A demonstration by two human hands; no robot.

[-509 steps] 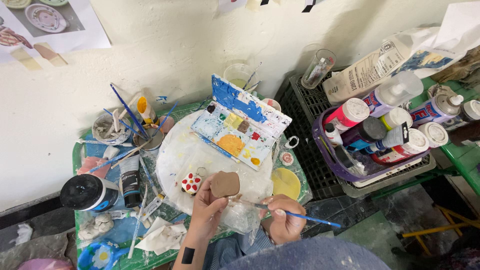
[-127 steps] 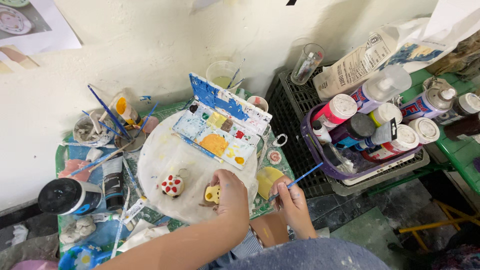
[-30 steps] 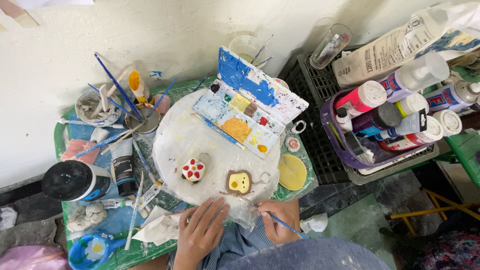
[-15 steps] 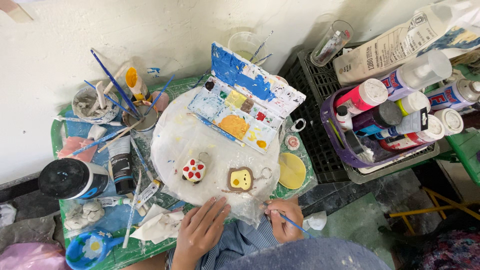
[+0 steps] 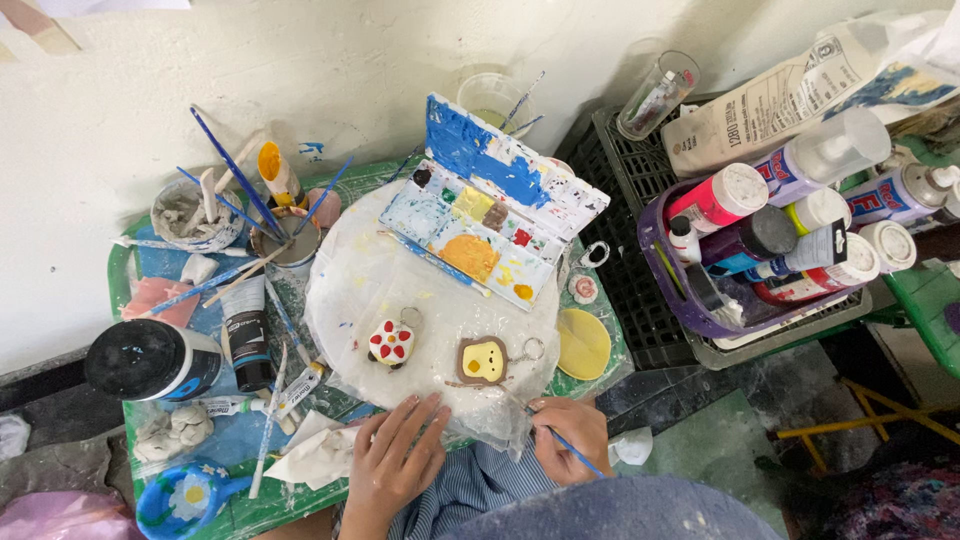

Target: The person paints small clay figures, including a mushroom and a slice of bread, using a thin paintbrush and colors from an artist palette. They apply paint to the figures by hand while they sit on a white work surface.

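At the near edge of the table, the right hand (image 5: 568,438) is closed around a thin blue paintbrush (image 5: 572,451), fingers pinching its handle. Just left of it, the left hand (image 5: 395,464) lies open and flat, fingertips touching the white round board (image 5: 370,290). On that board, just beyond both hands, sit 2 painted keychain charms: a yellow-faced brown one (image 5: 483,361) and a red-spotted white one (image 5: 390,343). Farther off stands the opened paint palette (image 5: 490,215).
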